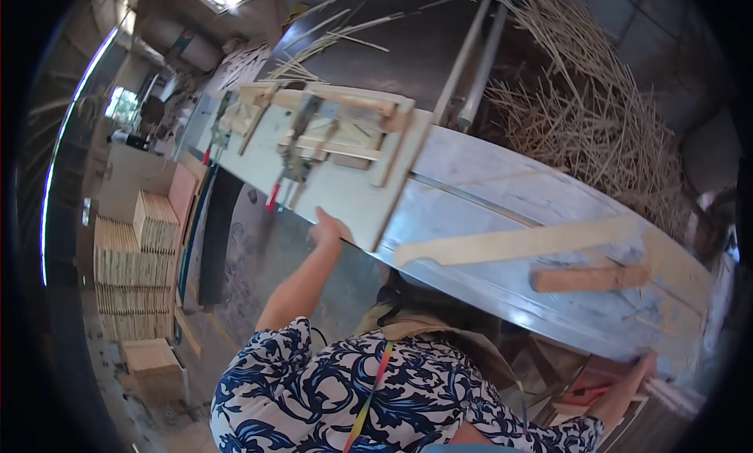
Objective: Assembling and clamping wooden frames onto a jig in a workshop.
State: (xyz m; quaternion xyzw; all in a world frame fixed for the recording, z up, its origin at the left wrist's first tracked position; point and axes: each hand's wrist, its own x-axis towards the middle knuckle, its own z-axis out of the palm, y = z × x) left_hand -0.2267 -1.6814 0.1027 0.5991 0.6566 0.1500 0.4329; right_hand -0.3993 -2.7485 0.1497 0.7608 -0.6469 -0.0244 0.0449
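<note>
From the head view, the left hand (328, 232) reaches up to the near edge of the pale surface (471, 194), its fingers (322, 216) pressed against the edge of a light wooden jig board (337, 188), though whether they grasp it cannot be told. Just beyond those fingers a clamp with a red handle (273, 197) sits on the board. The right hand (637, 374) lies well apart at the surface's far lower end, its fingers hidden, with a long pale strip (518, 243) and a brown wooden block (588, 278) lying between the two hands.
</note>
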